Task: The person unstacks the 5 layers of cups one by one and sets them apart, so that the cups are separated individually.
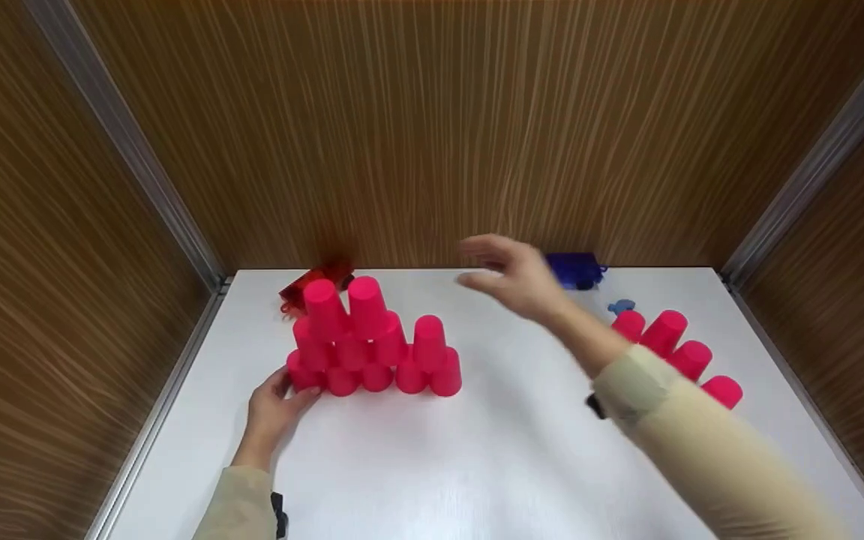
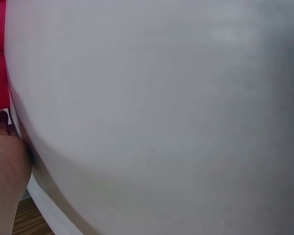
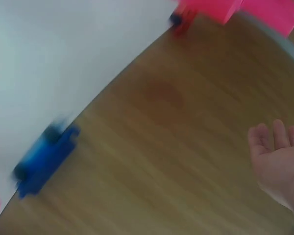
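Observation:
Pink cups stand upside down in a stepped stack on the white table. Several form the bottom row, a second row rests on them, and two cups top the left side. My left hand holds the leftmost bottom cup, thumb in front and fingers at its far side. Only part of that hand shows at the edge of the left wrist view. In the air right of the stack, my right hand has its fingers spread from the thumb and holds nothing; its palm shows in the right wrist view.
Several more pink cups stand at the right, partly behind the right forearm. Along the back wall lie a red object and a blue object. A small light-blue piece lies nearby. Wood-grain panels enclose the table.

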`<action>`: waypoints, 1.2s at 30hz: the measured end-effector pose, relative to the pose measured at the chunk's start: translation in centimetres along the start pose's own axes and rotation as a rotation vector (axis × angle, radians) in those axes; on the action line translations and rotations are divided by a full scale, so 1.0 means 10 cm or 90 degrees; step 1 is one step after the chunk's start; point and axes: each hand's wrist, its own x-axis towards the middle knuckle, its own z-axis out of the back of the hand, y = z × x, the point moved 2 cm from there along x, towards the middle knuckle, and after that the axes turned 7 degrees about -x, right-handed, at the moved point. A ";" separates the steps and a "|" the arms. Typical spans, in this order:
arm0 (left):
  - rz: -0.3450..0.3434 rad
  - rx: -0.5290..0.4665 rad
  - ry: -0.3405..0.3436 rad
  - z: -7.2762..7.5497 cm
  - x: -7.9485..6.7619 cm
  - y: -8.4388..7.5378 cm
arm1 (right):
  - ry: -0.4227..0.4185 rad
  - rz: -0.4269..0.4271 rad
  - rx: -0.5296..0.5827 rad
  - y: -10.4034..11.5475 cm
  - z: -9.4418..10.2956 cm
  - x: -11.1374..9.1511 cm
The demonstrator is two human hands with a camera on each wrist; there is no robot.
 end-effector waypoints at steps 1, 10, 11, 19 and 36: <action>0.000 -0.001 -0.001 0.00 0.00 0.00 | 0.007 0.005 0.006 0.05 -0.11 0.04; 0.010 -0.008 0.006 -0.03 -0.03 -0.01 | 0.062 -0.034 0.010 0.30 -0.83 0.19; 0.012 -0.006 0.006 -0.03 -0.03 -0.02 | 0.065 -0.036 0.012 0.31 -0.88 0.20; 0.012 0.003 0.007 -0.03 -0.05 -0.04 | 0.067 -0.054 0.030 0.36 -1.15 0.26; 0.012 -0.010 0.010 -0.03 -0.05 -0.03 | 0.066 -0.084 0.046 0.34 -1.27 0.29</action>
